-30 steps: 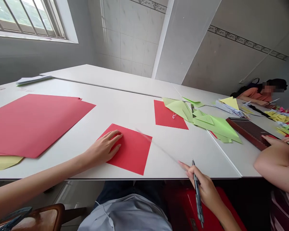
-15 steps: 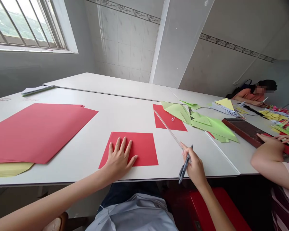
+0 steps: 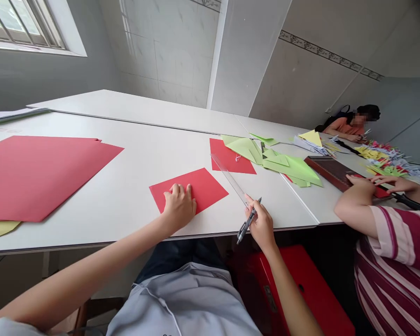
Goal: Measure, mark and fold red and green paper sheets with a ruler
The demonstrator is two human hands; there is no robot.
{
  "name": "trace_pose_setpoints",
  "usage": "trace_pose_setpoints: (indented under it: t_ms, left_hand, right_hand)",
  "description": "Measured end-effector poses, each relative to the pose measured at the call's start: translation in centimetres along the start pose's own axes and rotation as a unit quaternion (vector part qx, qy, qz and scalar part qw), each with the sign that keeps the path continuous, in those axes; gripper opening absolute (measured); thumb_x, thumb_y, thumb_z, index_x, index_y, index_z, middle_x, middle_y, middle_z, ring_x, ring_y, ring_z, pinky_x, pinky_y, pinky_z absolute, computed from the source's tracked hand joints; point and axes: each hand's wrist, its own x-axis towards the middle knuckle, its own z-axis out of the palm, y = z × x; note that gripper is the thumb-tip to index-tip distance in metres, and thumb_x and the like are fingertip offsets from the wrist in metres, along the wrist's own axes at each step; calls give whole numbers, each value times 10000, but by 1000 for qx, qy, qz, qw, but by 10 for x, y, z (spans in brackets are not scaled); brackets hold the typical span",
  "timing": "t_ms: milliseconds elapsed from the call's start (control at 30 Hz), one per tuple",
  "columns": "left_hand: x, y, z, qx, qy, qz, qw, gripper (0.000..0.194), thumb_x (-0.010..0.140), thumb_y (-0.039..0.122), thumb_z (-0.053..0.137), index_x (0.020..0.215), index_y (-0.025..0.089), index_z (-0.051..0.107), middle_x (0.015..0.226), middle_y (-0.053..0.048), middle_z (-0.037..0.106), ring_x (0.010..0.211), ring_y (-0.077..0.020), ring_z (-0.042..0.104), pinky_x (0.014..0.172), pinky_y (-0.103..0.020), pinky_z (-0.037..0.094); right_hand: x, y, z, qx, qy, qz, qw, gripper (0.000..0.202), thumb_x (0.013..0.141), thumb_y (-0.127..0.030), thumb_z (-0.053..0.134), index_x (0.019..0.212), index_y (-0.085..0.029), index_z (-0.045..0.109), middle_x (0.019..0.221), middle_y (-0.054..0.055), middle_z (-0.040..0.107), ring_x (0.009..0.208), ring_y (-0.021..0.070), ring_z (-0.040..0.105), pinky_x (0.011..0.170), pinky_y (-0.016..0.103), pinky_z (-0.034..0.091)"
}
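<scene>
My left hand (image 3: 179, 205) presses down on a red sheet of paper (image 3: 206, 189), its fingers bent and drawn in. The sheet lies at an angle on the white table in front of me. In my right hand (image 3: 261, 221) are a dark pen (image 3: 245, 229) and a long clear ruler (image 3: 229, 178), both held together over the table near its front edge. The far end of the ruler overlaps another red sheet (image 3: 219, 156), which lies partly under pieces of light green paper (image 3: 294, 169).
Large red sheets (image 3: 52, 177) lie at the left over yellow paper (image 3: 2, 229). Right of me, a co-worker's arm (image 3: 357, 200) rests by a paper trimmer (image 3: 327, 172). Another person (image 3: 350, 126) sits at the far end near a colourful paper pile (image 3: 385, 156). A red box (image 3: 311, 284) stands below the table.
The red sheet under my left hand has turned on the table, and that hand's spread fingers have curled in. My right hand still holds the pen and ruler. The whole view has shifted.
</scene>
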Motion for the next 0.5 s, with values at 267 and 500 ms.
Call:
trace_pose_setpoints:
  t_ms: [267,500]
  left_hand:
    - [21,-15,3,17,9,60,998,415,950,428,582,1269,164,545,1174,-89,609,1013,-203,625,831,-393,567]
    - [22,-36,11,0,57,141,988,512,995,365,364,1336,27,541,1035,-243,624,950,-365,611,568,-408,515]
  right_hand:
    - [4,-6,-1,21,6,25,999,133,937,-298,500,822,-238,533,1051,93,733,770,195,628,693,313,476]
    - [4,-18,-3,80,9,94,992,242,972,-331,489,774,-250,375,1386,158,607,818,180,682,706,308,532]
